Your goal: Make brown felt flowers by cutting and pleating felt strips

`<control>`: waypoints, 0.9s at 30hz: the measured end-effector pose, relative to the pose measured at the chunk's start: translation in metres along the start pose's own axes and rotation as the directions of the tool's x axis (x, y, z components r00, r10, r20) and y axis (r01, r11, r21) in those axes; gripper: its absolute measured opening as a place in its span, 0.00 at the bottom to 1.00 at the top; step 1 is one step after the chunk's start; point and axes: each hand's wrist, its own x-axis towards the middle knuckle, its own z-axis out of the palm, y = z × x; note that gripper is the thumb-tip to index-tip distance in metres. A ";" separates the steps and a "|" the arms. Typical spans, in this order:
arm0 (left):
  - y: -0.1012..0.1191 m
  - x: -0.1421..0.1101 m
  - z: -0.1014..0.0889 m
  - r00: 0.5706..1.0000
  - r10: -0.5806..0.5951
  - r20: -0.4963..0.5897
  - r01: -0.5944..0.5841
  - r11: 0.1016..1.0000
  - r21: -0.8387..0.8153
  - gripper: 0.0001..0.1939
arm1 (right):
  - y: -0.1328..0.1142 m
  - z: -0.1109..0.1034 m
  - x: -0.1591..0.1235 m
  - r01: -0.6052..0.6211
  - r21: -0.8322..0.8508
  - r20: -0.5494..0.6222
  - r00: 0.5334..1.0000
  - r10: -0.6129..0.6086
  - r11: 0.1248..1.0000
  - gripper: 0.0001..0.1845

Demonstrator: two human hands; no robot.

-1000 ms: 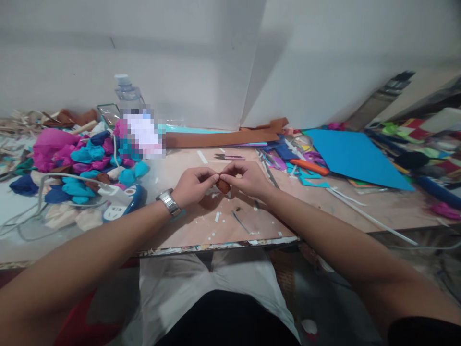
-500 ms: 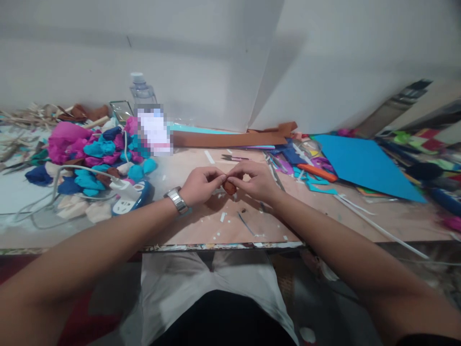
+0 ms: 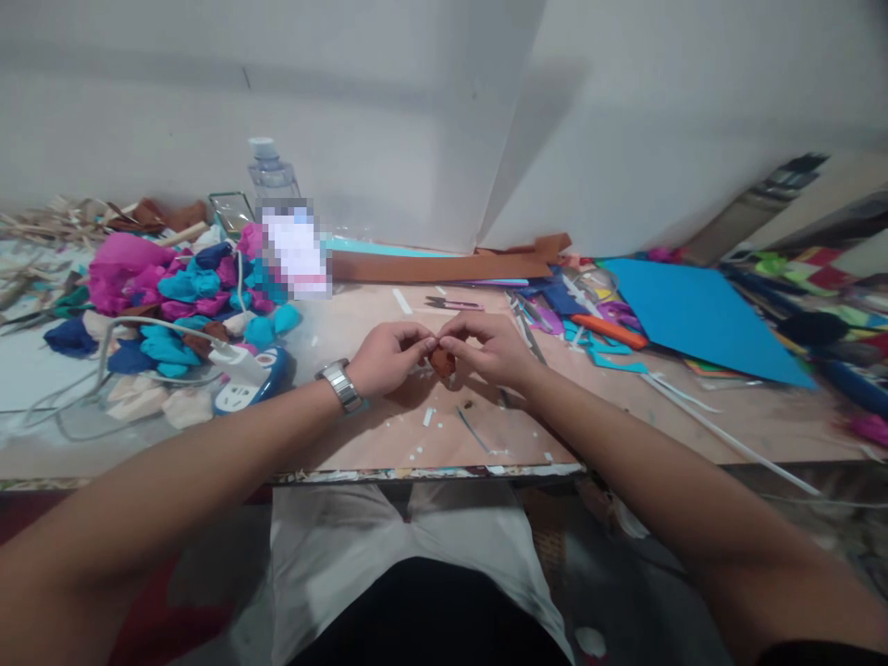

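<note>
A small crumpled brown paper piece (image 3: 442,363) hangs between my hands, just above the table's middle. My left hand (image 3: 389,359), with a metal watch (image 3: 339,383) at the wrist, pinches its top edge between thumb and fingers. From the other side my right hand (image 3: 482,344) pinches the same top edge, the two thumbs nearly touching. The fingertips partly cover the piece. Thread snips (image 3: 453,303) with a pinkish handle lie just beyond my hands. Paper scraps (image 3: 428,416) are scattered on the table in front of me.
To the left, pink, blue and cream crumpled paper bundles (image 3: 166,347) lie around a power strip (image 3: 242,392) and cable. A bottle (image 3: 272,171) and a blurred-out phone (image 3: 297,254) stand behind. Brown strips (image 3: 437,268), an orange cutter (image 3: 609,330) and a blue sheet (image 3: 700,310) lie right and back.
The brown paper piece has turned slightly between my fingertips. Both hands keep nearly the same place and pinch.
</note>
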 end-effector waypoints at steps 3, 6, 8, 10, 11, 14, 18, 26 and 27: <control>0.000 -0.001 0.002 1.000 -0.016 0.006 0.016 1.000 -0.009 0.17 | 0.001 0.000 0.001 -0.016 0.005 -0.004 1.000 0.016 1.000 0.14; -0.001 0.000 0.003 0.999 -0.034 0.014 0.035 0.998 -0.045 0.17 | 0.002 0.000 0.002 -0.025 0.012 0.013 1.000 0.025 1.000 0.12; -0.001 0.001 0.004 0.999 -0.043 0.028 0.044 0.996 -0.071 0.17 | 0.003 0.000 0.002 -0.027 0.007 0.020 0.999 0.027 1.000 0.10; -0.001 0.001 0.004 0.998 -0.048 0.043 0.051 0.995 -0.091 0.18 | 0.003 0.001 0.002 -0.023 0.000 0.017 1.000 0.023 1.000 0.08; -0.001 0.001 0.003 0.998 -0.050 0.049 0.054 0.994 -0.099 0.18 | 0.003 0.001 0.002 -0.020 -0.002 0.015 1.000 0.020 1.000 0.07; -0.001 0.001 0.003 0.997 -0.056 0.053 0.062 0.991 -0.118 0.19 | 0.004 0.001 0.002 -0.010 -0.001 0.008 1.000 0.010 1.000 0.06; -0.002 0.001 0.004 0.996 -0.068 0.054 0.075 0.988 -0.131 0.19 | 0.004 0.000 0.002 0.019 -0.006 0.006 1.000 -0.019 1.000 0.06; -0.003 0.002 0.004 0.994 -0.093 0.051 0.099 0.984 -0.150 0.22 | 0.008 -0.003 0.001 0.045 0.006 0.024 0.999 -0.045 0.999 0.10; -0.003 0.002 0.004 0.994 -0.096 0.049 0.102 0.983 -0.151 0.22 | 0.008 -0.003 0.001 0.040 0.007 0.022 0.999 -0.040 0.999 0.10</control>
